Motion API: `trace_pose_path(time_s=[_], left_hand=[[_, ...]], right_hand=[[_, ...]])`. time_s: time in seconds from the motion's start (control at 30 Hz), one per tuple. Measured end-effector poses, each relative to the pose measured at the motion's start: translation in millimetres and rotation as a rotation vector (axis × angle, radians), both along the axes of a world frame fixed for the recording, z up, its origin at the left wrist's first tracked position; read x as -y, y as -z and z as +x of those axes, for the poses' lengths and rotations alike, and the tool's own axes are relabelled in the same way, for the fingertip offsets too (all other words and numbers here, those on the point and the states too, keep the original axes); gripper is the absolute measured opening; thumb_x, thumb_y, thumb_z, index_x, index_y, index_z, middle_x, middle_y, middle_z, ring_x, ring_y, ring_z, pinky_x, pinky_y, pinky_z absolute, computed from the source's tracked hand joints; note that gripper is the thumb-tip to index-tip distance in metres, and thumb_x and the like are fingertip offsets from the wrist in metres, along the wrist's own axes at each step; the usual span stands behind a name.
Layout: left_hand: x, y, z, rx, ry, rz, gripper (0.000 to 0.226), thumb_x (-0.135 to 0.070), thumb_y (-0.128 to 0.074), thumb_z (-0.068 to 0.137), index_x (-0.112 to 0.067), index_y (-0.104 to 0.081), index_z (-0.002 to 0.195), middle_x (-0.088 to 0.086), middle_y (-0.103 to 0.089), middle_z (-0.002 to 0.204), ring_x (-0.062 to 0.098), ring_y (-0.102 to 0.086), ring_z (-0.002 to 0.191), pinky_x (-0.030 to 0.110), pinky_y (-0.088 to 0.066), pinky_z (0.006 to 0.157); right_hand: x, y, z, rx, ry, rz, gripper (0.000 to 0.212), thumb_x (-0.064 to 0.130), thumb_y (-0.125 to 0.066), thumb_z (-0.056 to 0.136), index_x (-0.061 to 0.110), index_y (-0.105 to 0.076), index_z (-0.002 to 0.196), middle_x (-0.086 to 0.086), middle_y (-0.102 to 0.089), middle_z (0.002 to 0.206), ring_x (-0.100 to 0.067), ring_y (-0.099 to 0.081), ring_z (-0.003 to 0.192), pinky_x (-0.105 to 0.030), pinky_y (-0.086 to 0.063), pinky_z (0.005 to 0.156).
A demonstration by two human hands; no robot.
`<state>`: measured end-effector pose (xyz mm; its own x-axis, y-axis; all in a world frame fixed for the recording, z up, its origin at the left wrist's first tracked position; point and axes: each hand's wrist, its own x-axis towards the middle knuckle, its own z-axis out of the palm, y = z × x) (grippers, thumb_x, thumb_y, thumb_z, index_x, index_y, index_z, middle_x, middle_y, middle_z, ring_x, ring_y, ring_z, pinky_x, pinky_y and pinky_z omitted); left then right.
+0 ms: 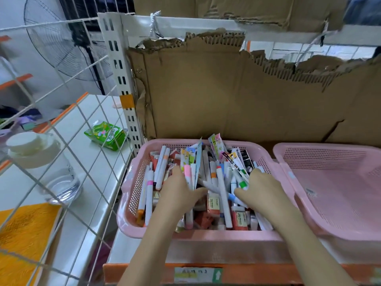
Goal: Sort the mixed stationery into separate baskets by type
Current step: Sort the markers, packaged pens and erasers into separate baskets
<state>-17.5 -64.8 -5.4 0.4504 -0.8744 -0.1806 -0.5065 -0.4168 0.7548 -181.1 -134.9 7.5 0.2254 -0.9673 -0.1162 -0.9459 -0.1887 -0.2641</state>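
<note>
Two pink perforated baskets sit side by side on a shelf against torn cardboard (226,96): the left basket (132,182) is heaped with mixed stationery (218,182), white markers with coloured bands, printed sleeves and erasers (239,219) marked "2B", while the right basket (329,203) holds nothing I can make out. The left hand (181,193) and right hand (261,188) both rest palm-down on the heap, fingers dug in among the pens; whether either grips anything cannot be told. Left of the shelf, a green printed packet (106,135) lies on white tiles, its writing unreadable.
</note>
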Motion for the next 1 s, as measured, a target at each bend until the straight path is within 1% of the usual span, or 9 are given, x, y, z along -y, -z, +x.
trace_pose_path(time_s=[0.1,0.23,0.33,0.4,0.47,0.57,0.73,0.87,1.0], left_hand=[[-7,-2,6,0.022,0.079,0.013,0.063,-0.039,-0.077,0.075,-0.014,-0.040,0.120,-0.002,-0.057,0.110,0.014,-0.052,0.091,0.022,-0.039,0.064],[-8,-4,2,0.090,0.120,0.010,0.060,-0.041,-0.077,0.074,-0.018,-0.040,0.115,-0.003,-0.055,0.105,0.016,-0.051,0.091,0.028,-0.041,0.071],[-9,-4,2,0.040,0.080,0.003,0.058,-0.038,-0.076,0.076,-0.018,-0.037,0.115,-0.004,-0.055,0.099,0.015,-0.053,0.086,0.027,-0.043,0.066],[-11,-4,4,0.019,0.053,-0.010,0.064,-0.036,-0.076,0.076,-0.018,-0.033,0.120,-0.007,-0.053,0.092,0.011,-0.053,0.080,0.024,-0.040,0.058],[-13,-5,5,0.007,0.035,-0.032,0.059,-0.032,-0.077,0.075,-0.022,-0.029,0.109,-0.010,-0.049,0.082,0.002,-0.049,0.070,0.020,-0.033,0.050],[-12,-4,8,-0.008,0.044,-0.084,0.061,-0.023,-0.078,0.074,-0.026,-0.024,0.102,-0.010,-0.049,0.087,-0.002,-0.046,0.069,0.013,-0.033,0.050],[-12,-10,11,-0.112,0.026,-0.172,0.067,-0.008,-0.074,0.078,-0.030,-0.019,0.109,-0.026,-0.033,0.081,-0.009,-0.043,0.068,0.001,-0.037,0.049],[-11,-11,12,-0.157,0.029,-0.210,0.060,-0.012,-0.077,0.076,-0.028,-0.034,0.114,-0.023,-0.052,0.086,-0.015,-0.052,0.066,0.001,-0.039,0.052],[-8,-12,6,-0.159,0.026,-0.281,0.044,-0.020,-0.079,0.075,-0.029,-0.047,0.103,-0.017,-0.064,0.090,-0.014,-0.058,0.070,0.001,-0.039,0.052]], right_hand=[[2,0,-2,0.014,0.023,0.004,0.026,0.030,-0.056,0.083,0.016,-0.039,0.070,-0.001,-0.048,0.070,-0.013,-0.044,0.058,-0.026,-0.029,0.046],[2,2,-4,0.010,0.038,-0.026,0.017,0.028,-0.055,0.085,0.017,-0.046,0.075,0.000,-0.051,0.070,-0.012,-0.046,0.058,-0.024,-0.029,0.045],[3,10,-9,0.039,0.032,-0.009,0.015,0.028,-0.055,0.088,0.018,-0.047,0.079,0.002,-0.056,0.074,-0.011,-0.053,0.060,-0.025,-0.042,0.048],[2,12,-14,0.080,0.028,-0.002,0.017,0.029,-0.055,0.088,0.022,-0.045,0.077,0.004,-0.057,0.074,-0.010,-0.055,0.061,-0.025,-0.045,0.050],[2,12,-17,0.124,0.022,0.001,0.016,0.031,-0.055,0.088,0.024,-0.046,0.078,0.006,-0.057,0.075,-0.009,-0.056,0.062,-0.025,-0.046,0.050],[1,10,-19,0.176,0.019,-0.002,0.013,0.033,-0.057,0.088,0.024,-0.048,0.090,0.007,-0.060,0.081,-0.009,-0.060,0.065,-0.027,-0.052,0.054],[-4,6,-19,0.159,-0.002,0.020,0.024,0.033,-0.056,0.091,0.022,-0.040,0.106,0.008,-0.060,0.095,-0.003,-0.057,0.065,-0.018,-0.042,0.046],[-4,3,-16,0.087,-0.088,0.053,0.018,0.029,-0.051,0.093,0.020,-0.039,0.103,0.010,-0.051,0.083,-0.002,-0.050,0.063,-0.018,-0.032,0.045],[0,3,-16,0.085,-0.155,0.089,0.012,0.027,-0.048,0.093,0.021,-0.043,0.102,0.006,-0.054,0.079,-0.009,-0.054,0.065,-0.027,-0.048,0.054]])
